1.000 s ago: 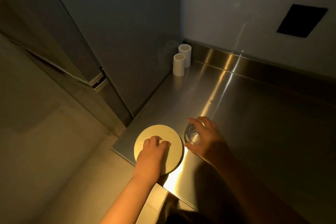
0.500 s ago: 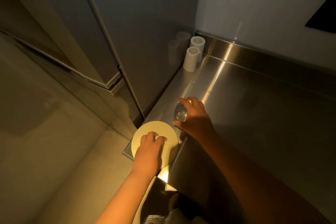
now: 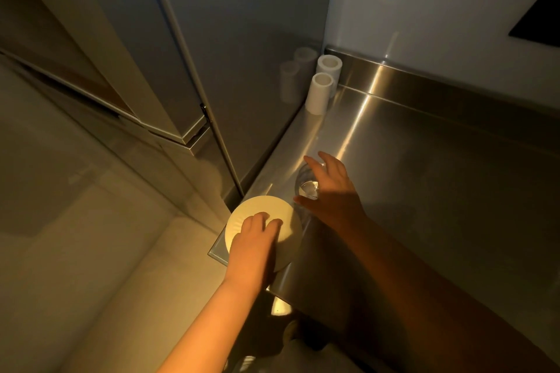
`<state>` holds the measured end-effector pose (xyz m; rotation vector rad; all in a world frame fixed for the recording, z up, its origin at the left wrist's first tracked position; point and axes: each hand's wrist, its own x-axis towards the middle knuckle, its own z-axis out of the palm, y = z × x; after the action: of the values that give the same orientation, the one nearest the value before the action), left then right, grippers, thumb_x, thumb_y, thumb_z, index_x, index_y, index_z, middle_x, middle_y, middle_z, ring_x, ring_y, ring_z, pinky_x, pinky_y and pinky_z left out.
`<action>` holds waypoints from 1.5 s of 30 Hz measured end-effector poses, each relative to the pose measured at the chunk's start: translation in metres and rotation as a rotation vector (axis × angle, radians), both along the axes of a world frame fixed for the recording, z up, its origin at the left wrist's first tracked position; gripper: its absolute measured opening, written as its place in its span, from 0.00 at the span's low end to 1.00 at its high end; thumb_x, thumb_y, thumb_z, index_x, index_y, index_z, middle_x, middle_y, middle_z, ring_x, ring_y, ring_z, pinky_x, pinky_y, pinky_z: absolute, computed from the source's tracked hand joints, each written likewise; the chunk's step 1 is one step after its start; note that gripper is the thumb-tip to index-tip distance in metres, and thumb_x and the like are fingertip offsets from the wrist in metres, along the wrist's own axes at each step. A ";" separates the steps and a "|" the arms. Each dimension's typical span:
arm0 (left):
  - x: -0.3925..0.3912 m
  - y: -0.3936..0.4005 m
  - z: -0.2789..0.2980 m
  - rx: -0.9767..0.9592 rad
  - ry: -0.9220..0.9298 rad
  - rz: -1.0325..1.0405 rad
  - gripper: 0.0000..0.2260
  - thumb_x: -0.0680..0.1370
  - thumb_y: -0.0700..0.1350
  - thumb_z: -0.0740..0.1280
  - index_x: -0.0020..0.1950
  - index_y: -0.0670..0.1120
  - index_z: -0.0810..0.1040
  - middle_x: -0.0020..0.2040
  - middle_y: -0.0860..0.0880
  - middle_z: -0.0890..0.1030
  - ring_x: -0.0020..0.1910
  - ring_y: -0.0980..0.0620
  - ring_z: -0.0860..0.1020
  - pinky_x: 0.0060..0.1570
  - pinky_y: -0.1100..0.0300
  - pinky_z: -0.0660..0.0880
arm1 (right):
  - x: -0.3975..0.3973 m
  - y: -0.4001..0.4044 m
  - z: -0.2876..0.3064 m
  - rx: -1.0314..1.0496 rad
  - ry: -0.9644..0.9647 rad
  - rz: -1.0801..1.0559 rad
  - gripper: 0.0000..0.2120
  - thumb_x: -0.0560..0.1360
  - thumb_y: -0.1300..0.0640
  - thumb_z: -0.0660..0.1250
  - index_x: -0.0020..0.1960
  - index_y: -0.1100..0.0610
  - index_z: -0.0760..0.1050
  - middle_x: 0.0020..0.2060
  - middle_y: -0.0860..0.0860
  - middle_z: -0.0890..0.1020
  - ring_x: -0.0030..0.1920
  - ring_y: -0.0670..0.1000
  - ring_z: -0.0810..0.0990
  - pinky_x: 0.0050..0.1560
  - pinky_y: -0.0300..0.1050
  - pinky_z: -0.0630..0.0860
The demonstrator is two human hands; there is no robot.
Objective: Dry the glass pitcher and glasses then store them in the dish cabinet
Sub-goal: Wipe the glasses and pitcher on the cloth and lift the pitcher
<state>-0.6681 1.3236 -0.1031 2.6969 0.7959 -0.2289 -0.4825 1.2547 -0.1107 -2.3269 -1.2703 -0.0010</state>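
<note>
gripping the glass from above, your right hand has thumb and fingers curled round its rim while it stands upright on the steel surface, near the front left corner. looks like a lift-ready hold, probably so you can carry it off to dry or store. the glass looks clear and i see nothing in it, though glare makes water drops impossible to tell.

your left hand lies on the pale round plate, fingers bent over its top, pressing down more than pinching. the plate overhangs the surface corner a bit, so i'd judge the hand is steadying it or about to slide it off the edge to pick it up.

two white cylinders stand at the back left corner, against the grey cabinet panel and just beside each other; both open at the top, contents not visible. faint copies on the panel are reflections.

no pitcher in view. no cloth in view either, so drying is not yet under way here. watch the plate on that edge.
</note>
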 end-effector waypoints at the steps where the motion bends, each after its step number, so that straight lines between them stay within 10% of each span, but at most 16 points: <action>1: 0.001 -0.003 0.004 0.028 -0.007 0.012 0.28 0.77 0.48 0.66 0.74 0.54 0.57 0.74 0.48 0.57 0.72 0.48 0.56 0.69 0.56 0.59 | 0.000 -0.003 0.004 0.009 0.022 -0.013 0.37 0.68 0.33 0.65 0.69 0.55 0.70 0.68 0.58 0.71 0.68 0.58 0.68 0.61 0.50 0.72; 7: 0.024 -0.027 0.030 0.077 -0.133 0.036 0.21 0.81 0.52 0.55 0.74 0.52 0.59 0.73 0.50 0.61 0.70 0.49 0.61 0.66 0.55 0.63 | -0.004 -0.046 0.034 -0.030 0.180 -0.077 0.36 0.71 0.40 0.68 0.74 0.48 0.58 0.74 0.51 0.58 0.73 0.51 0.55 0.68 0.47 0.61; 16: 0.054 -0.112 0.049 0.075 -0.348 -0.311 0.18 0.76 0.48 0.66 0.65 0.48 0.73 0.61 0.47 0.75 0.57 0.46 0.75 0.52 0.52 0.74 | -0.017 -0.193 0.041 -0.069 0.241 -0.404 0.34 0.74 0.42 0.65 0.75 0.46 0.54 0.74 0.50 0.57 0.74 0.51 0.55 0.69 0.46 0.60; 45: 0.074 -0.541 0.057 -0.082 -0.325 -1.122 0.22 0.82 0.50 0.53 0.76 0.50 0.54 0.74 0.51 0.59 0.70 0.52 0.60 0.68 0.59 0.58 | -0.189 -0.654 0.072 0.056 0.187 -1.354 0.30 0.74 0.49 0.68 0.72 0.54 0.63 0.70 0.53 0.68 0.69 0.54 0.67 0.66 0.46 0.65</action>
<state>-0.5943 0.7821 -0.0460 2.6709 -0.8386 -0.0488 -0.6720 0.6011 -0.0383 -2.5713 0.5260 -0.2471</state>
